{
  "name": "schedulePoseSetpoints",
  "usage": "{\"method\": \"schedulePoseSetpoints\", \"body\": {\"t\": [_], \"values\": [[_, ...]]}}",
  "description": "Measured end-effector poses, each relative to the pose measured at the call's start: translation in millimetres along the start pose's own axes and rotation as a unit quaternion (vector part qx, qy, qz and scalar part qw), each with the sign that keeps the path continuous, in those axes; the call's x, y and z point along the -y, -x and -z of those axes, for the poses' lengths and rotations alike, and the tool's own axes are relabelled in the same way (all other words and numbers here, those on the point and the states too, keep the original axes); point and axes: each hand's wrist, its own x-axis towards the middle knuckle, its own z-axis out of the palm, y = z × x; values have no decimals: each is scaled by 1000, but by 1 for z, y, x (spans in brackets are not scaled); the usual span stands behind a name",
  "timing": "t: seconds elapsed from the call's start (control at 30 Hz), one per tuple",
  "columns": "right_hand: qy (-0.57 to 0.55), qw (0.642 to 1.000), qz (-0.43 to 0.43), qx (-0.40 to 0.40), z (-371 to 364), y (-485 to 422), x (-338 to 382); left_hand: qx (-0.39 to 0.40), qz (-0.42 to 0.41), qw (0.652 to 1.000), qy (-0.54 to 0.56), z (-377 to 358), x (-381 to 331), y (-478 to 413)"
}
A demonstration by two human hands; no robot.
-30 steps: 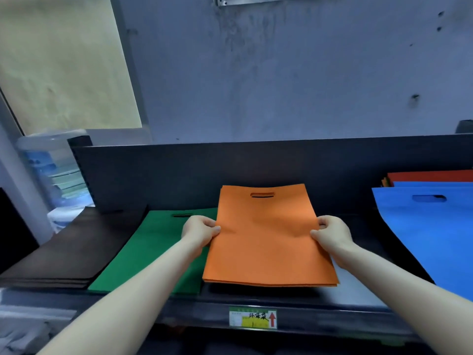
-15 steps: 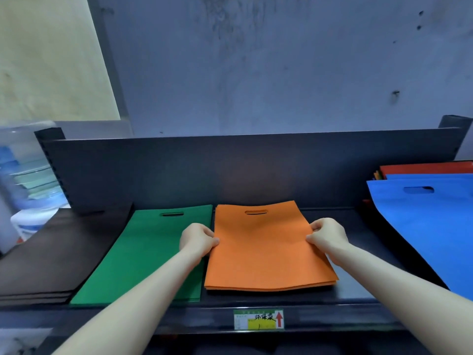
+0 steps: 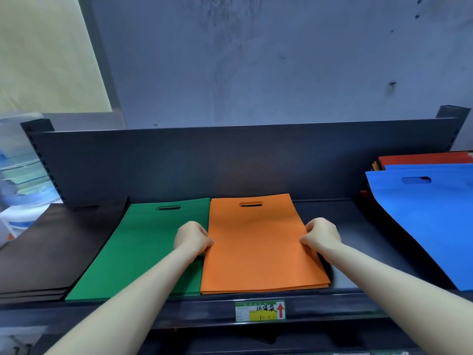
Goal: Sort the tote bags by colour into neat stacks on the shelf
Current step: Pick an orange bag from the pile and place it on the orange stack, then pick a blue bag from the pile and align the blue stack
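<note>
On shelf centre, orange tote stack now lies flat & square beside green stack, vs tilted over it 1 s ago. L hand & R hand each pinch a side edge. Orange looks done; mixed blue/red pile at right prob. next.

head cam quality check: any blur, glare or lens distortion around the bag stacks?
Head view: wide-angle distortion, the shelf back panel bows and its end posts splay; light dim and bluish, no glare on the orange stack or green stack; black stack nearly merges into shadow; left hand and right hand sharp; clear containers at far left soft; shelf label small print unreadable.
</note>
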Motion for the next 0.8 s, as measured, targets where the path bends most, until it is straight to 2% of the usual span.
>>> {"method": "schedulePoseSetpoints", "body": {"t": [0.37,0.47,0.6,0.8], "values": [[108,991,74,-1,-10,2,-4,-33,-49,990,-126,-2,1,-2],[152,981,121,-16,1,7,-5,-57,-103,976,-184,0,-6,-1],[194,964,173,-60,32,10,-9,-76,-196,955,-210,-6,-40,1],[227,950,194,-92,87,13,-31,-77,-315,924,-204,-35,-121,22]]}}
